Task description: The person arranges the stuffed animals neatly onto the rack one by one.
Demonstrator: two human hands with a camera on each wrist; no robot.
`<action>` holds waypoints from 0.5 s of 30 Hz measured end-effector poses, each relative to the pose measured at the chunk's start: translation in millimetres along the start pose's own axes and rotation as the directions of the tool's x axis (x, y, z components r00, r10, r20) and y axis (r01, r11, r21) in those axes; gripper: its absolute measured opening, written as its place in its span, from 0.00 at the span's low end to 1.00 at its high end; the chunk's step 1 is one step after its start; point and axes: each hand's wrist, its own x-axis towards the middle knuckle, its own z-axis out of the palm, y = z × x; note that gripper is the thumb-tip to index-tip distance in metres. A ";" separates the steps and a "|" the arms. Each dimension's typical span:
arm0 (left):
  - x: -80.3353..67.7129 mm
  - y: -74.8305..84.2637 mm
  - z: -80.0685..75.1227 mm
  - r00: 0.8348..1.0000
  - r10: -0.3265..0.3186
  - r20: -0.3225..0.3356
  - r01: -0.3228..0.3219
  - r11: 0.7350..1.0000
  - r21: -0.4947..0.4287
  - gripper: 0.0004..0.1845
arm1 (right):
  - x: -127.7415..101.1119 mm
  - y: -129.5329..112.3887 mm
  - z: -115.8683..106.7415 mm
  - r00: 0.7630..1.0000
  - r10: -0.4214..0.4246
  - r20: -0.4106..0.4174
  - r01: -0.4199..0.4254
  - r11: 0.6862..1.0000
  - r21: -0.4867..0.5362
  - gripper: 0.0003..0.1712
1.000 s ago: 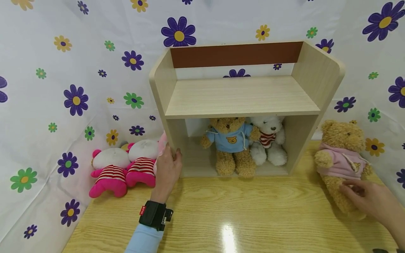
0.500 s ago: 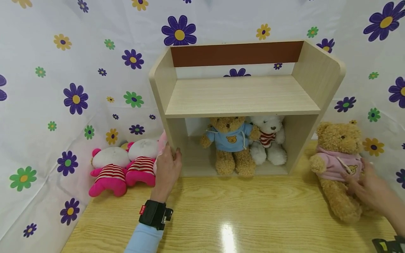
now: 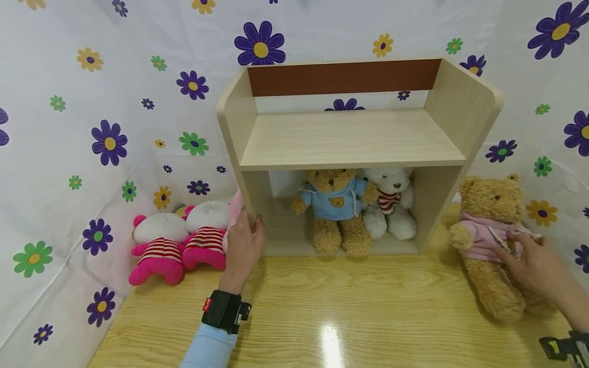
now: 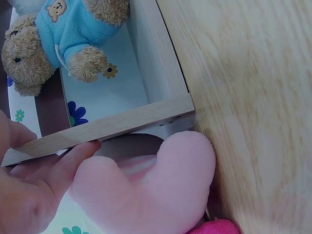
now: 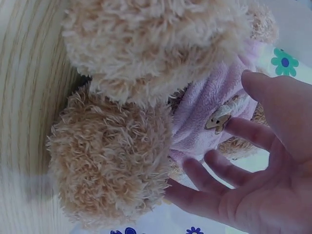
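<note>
Two hands engaged. Left hand (image 3: 243, 245): grip clamped on shelf unit (image 3: 349, 138) left side panel, steadying it on worktop (image 3: 322, 306). Right hand (image 3: 534, 266): fingers apart, spread against pink-hoodie bear (image 3: 492, 240), propping it upright just right of shelf unit. Pink plush (image 3: 179, 243) beside left grip.

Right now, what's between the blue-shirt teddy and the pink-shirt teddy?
In the head view, a white bear and the shelf's right wall.
</note>
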 end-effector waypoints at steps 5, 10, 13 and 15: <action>-1.6 0.7 -0.1 1.000 0.004 0.014 -0.004 1.000 -0.008 0.25 | 0.9 0.1 4.1 0.996 -0.035 -0.083 0.035 0.999 0.002 0.31; -1.0 0.0 0.7 1.000 -0.006 -0.005 0.006 1.000 0.010 0.22 | 7.0 -4.0 5.4 0.998 -0.024 -0.052 0.026 0.999 0.032 0.35; 0.1 -1.0 1.2 1.000 -0.007 -0.026 0.008 1.000 0.027 0.22 | 11.5 -7.7 5.0 1.000 -0.004 -0.024 0.006 0.998 0.061 0.35; 0.4 -0.8 1.0 0.999 -0.012 -0.032 0.013 0.999 0.030 0.21 | 14.2 -9.7 4.6 1.000 0.009 0.006 -0.010 0.996 0.086 0.39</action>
